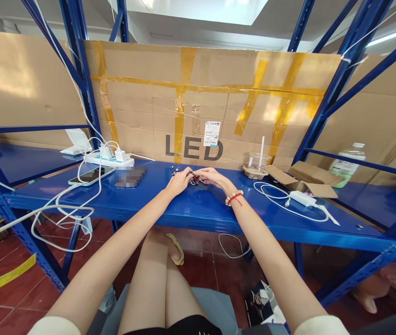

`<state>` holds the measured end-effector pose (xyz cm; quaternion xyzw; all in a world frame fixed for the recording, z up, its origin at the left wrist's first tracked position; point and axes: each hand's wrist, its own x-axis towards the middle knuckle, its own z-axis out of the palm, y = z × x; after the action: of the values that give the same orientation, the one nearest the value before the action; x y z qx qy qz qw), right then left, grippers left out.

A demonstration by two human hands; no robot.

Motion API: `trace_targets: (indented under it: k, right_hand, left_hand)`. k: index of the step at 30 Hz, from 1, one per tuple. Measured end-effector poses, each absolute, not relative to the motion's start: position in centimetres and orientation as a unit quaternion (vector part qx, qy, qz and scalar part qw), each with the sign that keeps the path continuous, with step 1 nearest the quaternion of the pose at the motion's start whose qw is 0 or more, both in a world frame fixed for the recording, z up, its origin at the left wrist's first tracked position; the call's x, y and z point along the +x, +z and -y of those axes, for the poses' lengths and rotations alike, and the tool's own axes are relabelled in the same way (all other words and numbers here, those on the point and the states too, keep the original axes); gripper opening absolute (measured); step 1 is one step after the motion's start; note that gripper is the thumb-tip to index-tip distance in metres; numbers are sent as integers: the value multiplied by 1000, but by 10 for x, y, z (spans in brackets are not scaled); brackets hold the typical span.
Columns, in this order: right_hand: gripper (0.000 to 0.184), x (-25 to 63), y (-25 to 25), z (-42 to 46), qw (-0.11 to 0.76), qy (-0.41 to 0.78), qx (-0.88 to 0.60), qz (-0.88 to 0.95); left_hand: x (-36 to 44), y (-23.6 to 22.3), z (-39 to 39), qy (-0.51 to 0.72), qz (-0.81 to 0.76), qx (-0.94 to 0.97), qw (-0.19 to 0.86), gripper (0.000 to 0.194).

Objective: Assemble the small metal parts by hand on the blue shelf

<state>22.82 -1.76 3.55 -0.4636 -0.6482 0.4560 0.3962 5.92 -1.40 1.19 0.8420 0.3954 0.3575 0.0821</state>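
My left hand [178,182] and my right hand [213,176] meet over the middle of the blue shelf top [204,204]. Between their fingertips is a small dark red and black piece [195,178], too small to name. Both hands are closed, with fingers bent in toward it; the fingers hide part of it. Several tiny dark and shiny parts [175,170] lie on the blue surface just behind my left hand. A beaded bracelet [234,197] with a red cord circles my right wrist.
To the left lie a white power strip [109,159] with plugs, a phone [92,176] and looped white cables [58,204]. On the right are a plastic cup with a straw [258,161], an opened cardboard box [309,179] and a white adapter [302,198]. Cardboard [131,111] walls the back.
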Motion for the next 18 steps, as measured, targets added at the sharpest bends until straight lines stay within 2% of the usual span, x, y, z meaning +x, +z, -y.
trace_targets:
  k: [11,18]
  right_hand:
    - [33,230,35,19,375,410,-469,687]
    - [24,225,31,16,394,424,-505,640]
  left_hand:
    - [58,12,14,345,-394,850,48,16]
    - [57,11,13,333,-389,857,57,24]
